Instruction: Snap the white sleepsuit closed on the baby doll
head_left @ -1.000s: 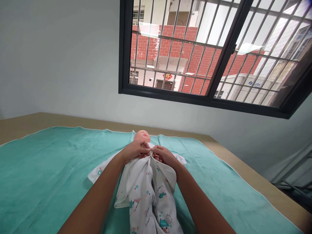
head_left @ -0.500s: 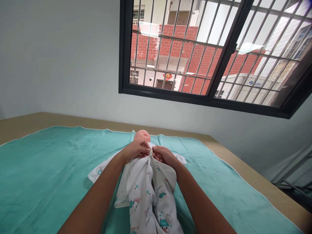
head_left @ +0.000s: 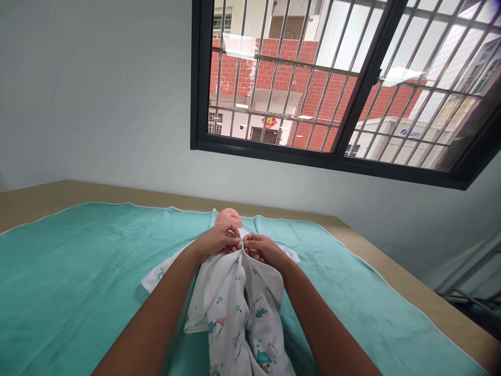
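Note:
A doll [head_left: 228, 216] lies on its back, its head at the far side, dressed in white baby clothes [head_left: 261, 292] printed with small animals and teal dots. At the chest, my left hand [head_left: 221, 241] pinches one edge of the baby shirt. My right hand [head_left: 263, 248] pinches the facing edge, with its fingertips almost touching the left ones. The cloth is drawn up to a peak between them. Whether a fastener sits between the fingers is hidden. The sleeves spread out to both sides, and the trouser legs reach toward me.
Under the doll a teal blanket [head_left: 78, 271] with a pale edge covers most of a tan tabletop [head_left: 415, 282]. A pale wall [head_left: 97, 94] rises behind it, with a dark-framed barred window [head_left: 266, 143]. Metal rails [head_left: 475, 277] stand at the right.
The fingertips of both hands have shifted very slightly at the shirt edges, still pinching. The doll and its clothes lie as before.

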### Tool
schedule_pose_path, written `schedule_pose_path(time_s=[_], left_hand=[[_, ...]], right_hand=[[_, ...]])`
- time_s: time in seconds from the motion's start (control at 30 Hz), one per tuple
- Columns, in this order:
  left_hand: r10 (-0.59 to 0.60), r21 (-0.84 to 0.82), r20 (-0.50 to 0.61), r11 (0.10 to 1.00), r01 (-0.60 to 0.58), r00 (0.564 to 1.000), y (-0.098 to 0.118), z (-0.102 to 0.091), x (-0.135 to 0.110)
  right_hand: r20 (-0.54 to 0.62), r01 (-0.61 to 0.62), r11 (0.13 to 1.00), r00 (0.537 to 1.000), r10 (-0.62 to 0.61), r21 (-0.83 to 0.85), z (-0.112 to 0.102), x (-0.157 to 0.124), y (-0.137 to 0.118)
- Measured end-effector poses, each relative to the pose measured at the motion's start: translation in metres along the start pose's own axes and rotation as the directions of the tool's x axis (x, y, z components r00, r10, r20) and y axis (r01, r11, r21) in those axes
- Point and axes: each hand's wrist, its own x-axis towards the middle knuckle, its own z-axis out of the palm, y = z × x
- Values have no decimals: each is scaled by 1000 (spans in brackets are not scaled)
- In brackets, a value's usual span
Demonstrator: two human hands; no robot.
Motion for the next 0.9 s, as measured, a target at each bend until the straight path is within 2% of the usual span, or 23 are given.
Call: schedule_pose_path(time_s=[0.17, 0.37, 0.9], left_hand=[[0, 7, 7, 1000, 0, 1000, -1, -1, 1], [-18, -3, -21, 1000, 18, 1000, 1, 0, -1], [-49, 69, -55, 996, 53, 997, 9, 6, -5]], right_hand=[[-28, -25, 982, 999, 20, -187, -4, -3, -4], [-25, 30, 949, 999, -40, -314, -7, -2, -5], [-56, 28, 960, 997, -46, -278, -5, -1, -2]])
